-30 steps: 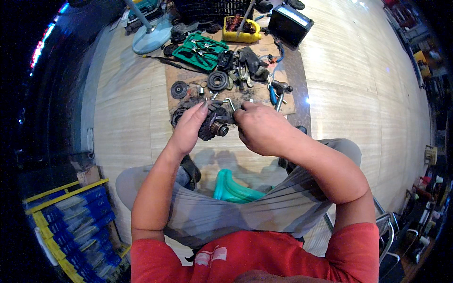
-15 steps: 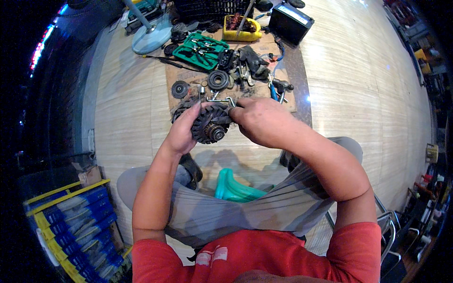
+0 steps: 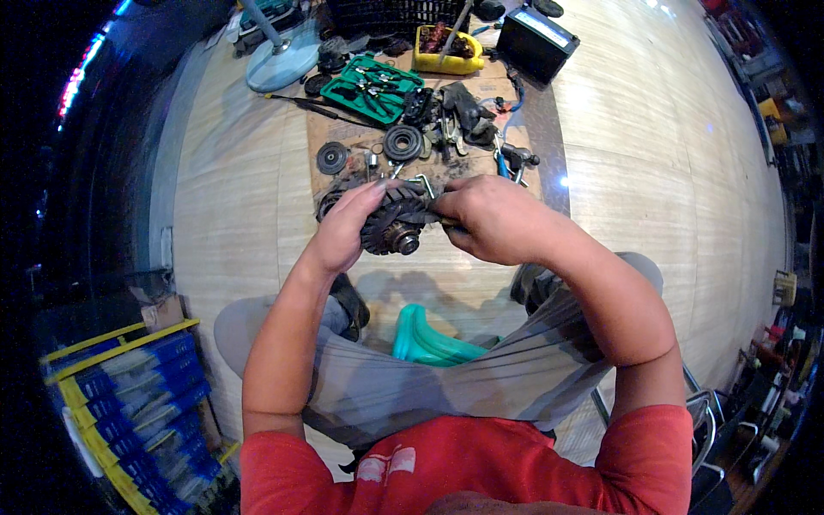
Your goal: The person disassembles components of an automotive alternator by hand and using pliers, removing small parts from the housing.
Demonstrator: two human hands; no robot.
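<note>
Currently alternator [image 3: 390, 225] is gripped firm by left hand [image 3: 348, 230], right hand [image 3: 485, 219] pinched on its rim, above green stool [image 3: 429, 339]; disassembly step, steady hold req'd next.

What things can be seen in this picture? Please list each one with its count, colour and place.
round motor part: 1, dark grey, held up between both hands
pulley discs: 2, black, on the brown mat beyond the hands
tool tray: 1, green, far end of the mat, pliers in it
bin: 1, yellow, beyond the mat
box: 1, black, top right on the floor
fan base: 1, pale blue, top left
stool: 1, teal, between the knees
crate: 1, blue and yellow, lower left
left hand: 1, gripping the part's left side
right hand: 1, closed at the part's right side; what it pinches is hidden
</note>
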